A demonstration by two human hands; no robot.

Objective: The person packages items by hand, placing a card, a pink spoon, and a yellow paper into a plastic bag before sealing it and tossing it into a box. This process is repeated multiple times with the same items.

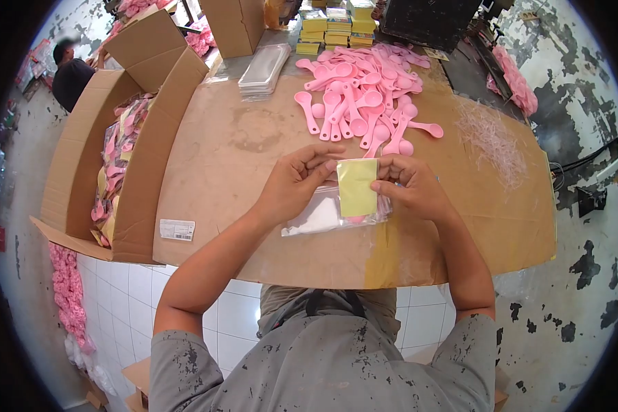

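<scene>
Right hand [417, 187] pinched a pale-yellow rectangular card [357, 189] by its 3 o'clock edge above clear plastic bags [312, 218], likely to steady it; left hand [294, 177] at 9 o'clock, grip unclear. Pink plastic spoons [371, 99] heaped at 12 o'clock, apparently for reach.

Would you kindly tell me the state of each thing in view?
Yellow card: held by the right hand
Left hand: fingers bent, grip unclear
Front bags: partly covered
Spoons: heaped loose
Box: open, filled with packets
Bag stack: lying flat
Strips: loosely tangled
Label: lying flat
</scene>
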